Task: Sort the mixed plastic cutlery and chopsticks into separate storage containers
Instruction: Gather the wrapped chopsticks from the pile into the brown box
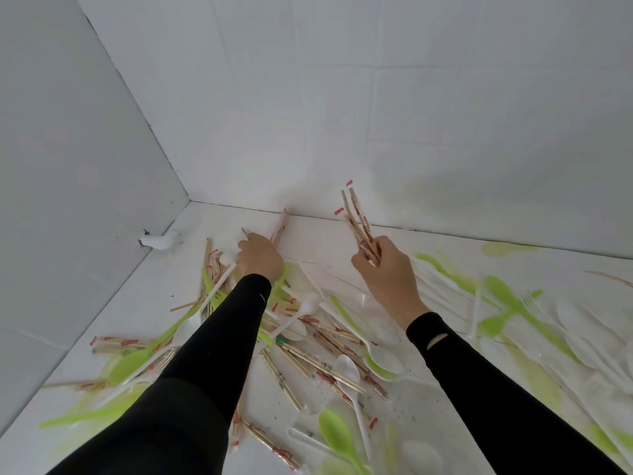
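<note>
The white surface is carrying a mixed pile of plastic cutlery and wrapped chopsticks, lying beneath both wrists. The left hand is reaching into the pile's far end; I cannot tell whether it is holding anything. The right hand is gripping a chopstick bundle, which is fanning out above its fingers.

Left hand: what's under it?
Wrapped chopsticks poke out beyond the left hand, and a white spoon runs out at its side. Whatever its fingers touch is hidden by the hand itself.
</note>
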Tool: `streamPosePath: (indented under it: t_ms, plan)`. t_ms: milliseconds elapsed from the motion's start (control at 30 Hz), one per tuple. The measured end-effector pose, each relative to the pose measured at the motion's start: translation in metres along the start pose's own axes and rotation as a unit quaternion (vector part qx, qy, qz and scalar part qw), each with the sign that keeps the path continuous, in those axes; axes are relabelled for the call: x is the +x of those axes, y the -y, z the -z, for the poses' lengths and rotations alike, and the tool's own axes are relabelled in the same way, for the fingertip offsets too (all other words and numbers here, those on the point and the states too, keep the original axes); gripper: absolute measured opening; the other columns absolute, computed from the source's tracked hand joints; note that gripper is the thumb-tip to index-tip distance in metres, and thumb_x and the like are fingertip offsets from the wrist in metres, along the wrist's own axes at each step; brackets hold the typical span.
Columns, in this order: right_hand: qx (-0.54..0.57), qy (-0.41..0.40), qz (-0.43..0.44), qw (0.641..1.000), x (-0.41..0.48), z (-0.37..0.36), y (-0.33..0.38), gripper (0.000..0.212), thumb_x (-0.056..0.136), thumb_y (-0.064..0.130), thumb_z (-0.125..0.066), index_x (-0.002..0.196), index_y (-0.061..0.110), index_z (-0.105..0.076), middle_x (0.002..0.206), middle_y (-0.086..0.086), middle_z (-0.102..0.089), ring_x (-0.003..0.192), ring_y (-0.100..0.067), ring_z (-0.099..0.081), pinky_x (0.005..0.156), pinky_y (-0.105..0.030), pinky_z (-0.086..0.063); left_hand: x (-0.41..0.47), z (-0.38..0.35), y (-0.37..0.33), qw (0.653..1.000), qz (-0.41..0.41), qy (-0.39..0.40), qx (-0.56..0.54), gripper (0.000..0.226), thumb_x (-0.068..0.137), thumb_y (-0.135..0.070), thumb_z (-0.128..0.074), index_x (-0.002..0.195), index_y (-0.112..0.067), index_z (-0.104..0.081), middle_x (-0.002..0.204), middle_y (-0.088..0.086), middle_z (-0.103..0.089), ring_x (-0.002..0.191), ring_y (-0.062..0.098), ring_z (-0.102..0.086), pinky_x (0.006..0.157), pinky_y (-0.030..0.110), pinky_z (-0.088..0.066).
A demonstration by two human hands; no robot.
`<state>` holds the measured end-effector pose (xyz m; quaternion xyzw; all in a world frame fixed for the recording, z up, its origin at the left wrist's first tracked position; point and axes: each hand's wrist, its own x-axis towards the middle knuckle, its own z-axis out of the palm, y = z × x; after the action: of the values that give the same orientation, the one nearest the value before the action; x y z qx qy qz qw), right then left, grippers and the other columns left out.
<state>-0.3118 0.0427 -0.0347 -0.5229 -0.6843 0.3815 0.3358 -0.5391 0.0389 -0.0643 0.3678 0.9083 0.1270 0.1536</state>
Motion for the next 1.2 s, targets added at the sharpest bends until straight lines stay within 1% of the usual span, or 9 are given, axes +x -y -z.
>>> streamPosePath:
  t_ms: [100,167,300,500,567,633,800,967,1200]
  plan:
    - [0.003,0.004,0.008,1.000,-0.016,0.001,0.000,0.013,0.091,0.025,-0.056,0.085,0.014,-0.058,0.062,0.002,-0.049,0.053,-0.013,-0.038,0.053,-0.029,-0.034,-0.003,0.000,0.006,0.997,-0.005,0.006,-0.076,0.045,0.093,-0.012,-0.053,0.131,0.008,-0.038,0.127,0.024,-0.054,0.111,0.035,-0.057,0.089,0.037,-0.050]
    - [-0.036,0.025,0.009,0.999,-0.030,0.000,-0.004,0.020,0.094,0.029,-0.052,0.089,0.013,-0.063,0.062,-0.001,-0.053,0.052,-0.014,-0.041,0.052,-0.030,-0.034,-0.010,0.000,0.010,0.996,-0.022,0.031,-0.079,0.028,0.090,-0.021,-0.062,0.104,0.001,-0.053,0.106,0.017,-0.064,0.088,0.029,-0.060,0.068,0.031,-0.047]
    - [-0.179,0.089,0.031,0.979,-0.059,0.002,-0.012,0.021,0.099,0.038,-0.045,0.084,0.026,-0.054,0.062,0.004,-0.052,0.055,-0.015,-0.048,0.053,-0.029,-0.036,-0.023,0.005,0.016,0.995,-0.059,0.065,-0.047,0.031,0.087,-0.028,-0.072,0.088,-0.005,-0.051,0.084,0.007,-0.055,0.079,0.024,-0.052,0.066,0.028,-0.041]
    - [-0.262,0.177,0.012,0.949,-0.091,-0.005,-0.021,0.032,0.101,0.040,-0.039,0.074,0.023,-0.040,0.066,0.004,-0.048,0.068,-0.021,-0.052,0.056,-0.030,-0.033,-0.023,0.006,0.020,0.988,-0.053,0.077,-0.119,0.019,0.084,-0.010,-0.061,0.074,-0.005,-0.046,0.070,0.004,-0.047,0.068,0.022,-0.051,0.051,0.027,-0.037]
    - [-0.252,0.194,0.015,0.948,-0.096,-0.006,-0.022,0.028,0.098,0.046,-0.045,0.082,0.024,-0.050,0.075,0.003,-0.055,0.075,-0.021,-0.056,0.062,-0.030,-0.040,-0.024,0.008,0.022,0.987,-0.041,0.066,-0.139,0.009,0.087,-0.005,-0.057,0.084,-0.001,-0.050,0.080,0.010,-0.055,0.082,0.030,-0.058,0.063,0.033,-0.046]
    - [-0.250,0.212,0.015,0.945,-0.096,-0.006,-0.022,0.029,0.096,0.052,-0.049,0.100,0.024,-0.058,0.087,0.003,-0.064,0.078,-0.017,-0.059,0.071,-0.030,-0.047,-0.024,0.009,0.030,0.991,-0.022,0.054,-0.123,0.020,0.085,0.000,-0.056,0.104,0.003,-0.051,0.094,0.015,-0.059,0.094,0.032,-0.061,0.074,0.038,-0.049]
    - [-0.291,0.176,0.028,0.940,-0.092,-0.007,-0.025,0.022,0.099,0.040,-0.047,0.104,0.020,-0.052,0.088,0.004,-0.058,0.079,-0.020,-0.056,0.061,-0.029,-0.038,-0.023,0.019,0.041,0.993,-0.119,0.014,0.000,0.013,0.086,-0.008,-0.059,0.092,-0.008,-0.048,0.073,0.000,-0.047,0.078,0.027,-0.056,0.062,0.032,-0.040]
    - [-0.295,0.186,0.052,0.936,-0.089,-0.012,-0.026,0.025,0.099,0.039,-0.050,0.112,0.020,-0.059,0.099,0.007,-0.050,0.086,-0.017,-0.056,0.066,-0.028,-0.039,-0.018,0.016,0.034,0.945,-0.314,0.041,0.081,0.019,0.098,-0.031,-0.056,0.088,-0.016,-0.061,0.083,-0.002,-0.055,0.076,0.018,-0.054,0.063,0.029,-0.038]
    - [-0.373,0.188,0.066,0.906,-0.090,-0.007,-0.033,0.035,0.099,0.046,-0.049,0.123,0.021,-0.056,0.115,0.007,-0.049,0.088,-0.020,-0.062,0.065,-0.028,-0.041,-0.006,0.024,0.043,0.868,-0.408,0.026,0.282,0.029,0.094,-0.008,-0.050,0.110,-0.026,-0.066,0.108,-0.008,-0.061,0.102,0.015,-0.058,0.063,0.028,-0.040]
